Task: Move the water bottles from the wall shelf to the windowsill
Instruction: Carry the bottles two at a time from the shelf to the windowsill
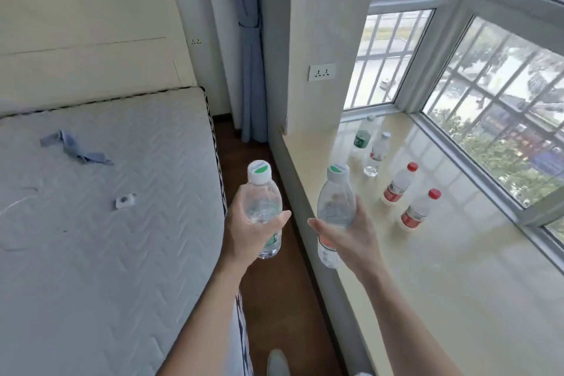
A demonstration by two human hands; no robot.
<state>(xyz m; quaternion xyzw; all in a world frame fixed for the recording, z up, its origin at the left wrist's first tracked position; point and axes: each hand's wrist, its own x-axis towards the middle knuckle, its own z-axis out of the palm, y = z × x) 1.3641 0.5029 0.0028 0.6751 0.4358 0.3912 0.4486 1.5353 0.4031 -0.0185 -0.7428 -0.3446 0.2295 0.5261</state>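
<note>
Left hand (250, 229) wrapped around a green-label water bottle (263, 207), upright, over the floor strip beside the mattress (106, 192). Right hand (351, 232) grips a red-label water bottle (334, 207) at the windowsill (442, 268) edge. Four bottles already on the sill (two red-capped bottles (409, 198) nearest).

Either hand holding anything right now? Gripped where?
Both. Left hand wraps the middle of a green-label bottle, cap up. Right hand wraps the middle of a red-label bottle, cap up.
</note>
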